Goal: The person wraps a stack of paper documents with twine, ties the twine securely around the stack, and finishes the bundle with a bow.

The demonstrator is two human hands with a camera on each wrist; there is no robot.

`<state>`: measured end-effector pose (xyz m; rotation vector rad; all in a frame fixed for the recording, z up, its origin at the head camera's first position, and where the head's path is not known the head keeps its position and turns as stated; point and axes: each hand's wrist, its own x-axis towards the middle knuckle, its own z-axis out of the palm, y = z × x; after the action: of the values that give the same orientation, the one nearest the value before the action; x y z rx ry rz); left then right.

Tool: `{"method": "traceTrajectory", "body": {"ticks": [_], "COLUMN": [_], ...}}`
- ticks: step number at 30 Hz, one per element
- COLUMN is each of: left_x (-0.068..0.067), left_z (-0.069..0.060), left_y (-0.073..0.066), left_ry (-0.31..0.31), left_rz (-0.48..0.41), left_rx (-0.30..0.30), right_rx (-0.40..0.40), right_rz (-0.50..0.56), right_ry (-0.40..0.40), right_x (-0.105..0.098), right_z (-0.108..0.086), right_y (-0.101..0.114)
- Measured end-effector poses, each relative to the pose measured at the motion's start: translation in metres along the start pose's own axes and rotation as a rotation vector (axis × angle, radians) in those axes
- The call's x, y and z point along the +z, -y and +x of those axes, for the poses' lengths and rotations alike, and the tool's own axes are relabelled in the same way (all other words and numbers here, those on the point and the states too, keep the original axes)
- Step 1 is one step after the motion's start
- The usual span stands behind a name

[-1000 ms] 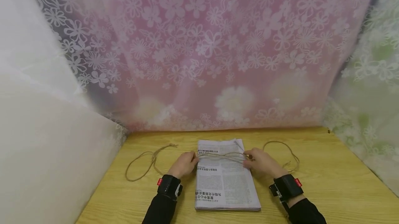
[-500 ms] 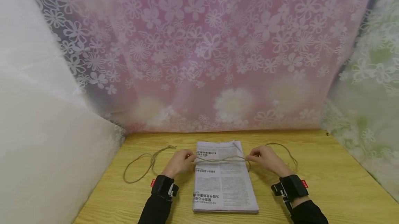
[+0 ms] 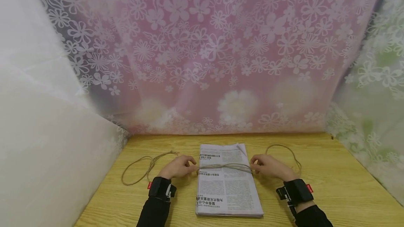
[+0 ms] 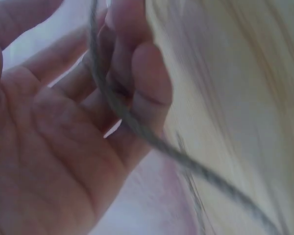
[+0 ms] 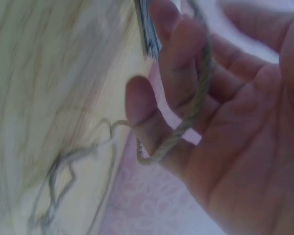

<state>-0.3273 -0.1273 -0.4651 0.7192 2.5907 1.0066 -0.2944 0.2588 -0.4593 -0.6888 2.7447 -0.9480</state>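
A folded newspaper stack [image 3: 225, 193] lies on the table, with loose strands of twine [image 3: 224, 166] across its upper half. At its left edge my left hand [image 3: 178, 166] has bent fingers, thumb and index apart. My right hand [image 3: 270, 166] is at the right edge, fingers loosely bent. In the left wrist view, twine [image 4: 179, 156] crosses the fingers of the left hand [image 4: 73, 127], the thumb away from it. In the right wrist view, twine [image 5: 186, 120] runs over the fingers of the right hand [image 5: 235, 132], without a thumb pinch.
Loose twine loops lie on the wooden table [image 3: 331, 181], one at left [image 3: 135, 169] and one at right [image 3: 288, 148]. A pink floral cloth [image 3: 221, 79] hangs behind the table; a white sheet [image 3: 47, 132] stands at the left and a green floral one [image 3: 378, 114] at the right.
The twine across the newspaper has shifted toward its near end. My left hand has moved left and its thumb and index have parted; my right hand's pinch has loosened.
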Motion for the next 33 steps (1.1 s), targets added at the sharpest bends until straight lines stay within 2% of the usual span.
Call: {"method": "traceTrajectory", "body": {"ticks": [3, 7, 10, 15, 17, 21, 24, 27, 29, 33], "left_x": [0.009, 0.016, 0.018, 0.018, 0.019, 0.026, 0.033, 0.034, 0.034, 0.034], "left_z": [0.005, 0.01, 0.012, 0.014, 0.014, 0.012, 0.013, 0.017, 0.019, 0.019], "left_y": [-0.011, -0.023, -0.027, -0.026, -0.025, -0.025, -0.029, -0.033, -0.034, -0.032], "left_ry": [-0.031, -0.118, -0.18, -0.247, -0.247, -0.227, -0.252, -0.292, -0.298, -0.263], "left_rz": [0.04, 0.104, 0.137, 0.186, 0.177, 0.151, 0.153, 0.178, 0.199, 0.212], "left_rx": [0.016, 0.071, 0.103, 0.145, 0.162, 0.154, 0.148, 0.172, 0.181, 0.177], "right_rx": [-0.035, -0.088, -0.114, -0.062, -0.045, -0.046, -0.022, -0.027, -0.043, -0.052], "right_rz": [-0.003, -0.059, -0.076, -0.041, -0.039, -0.073, -0.073, -0.077, -0.102, -0.151], "right_ry": [0.007, -0.027, -0.012, -0.036, -0.067, -0.097, -0.131, -0.191, -0.23, -0.283], "right_x": [0.005, 0.009, 0.009, 0.005, 0.004, 0.007, 0.012, 0.014, 0.015, 0.016], "right_z": [0.005, 0.009, 0.009, 0.008, 0.007, 0.006, 0.009, 0.013, 0.014, 0.013], "right_y": [0.007, 0.013, 0.013, 0.011, 0.009, 0.01, 0.013, 0.012, 0.009, 0.005]}}
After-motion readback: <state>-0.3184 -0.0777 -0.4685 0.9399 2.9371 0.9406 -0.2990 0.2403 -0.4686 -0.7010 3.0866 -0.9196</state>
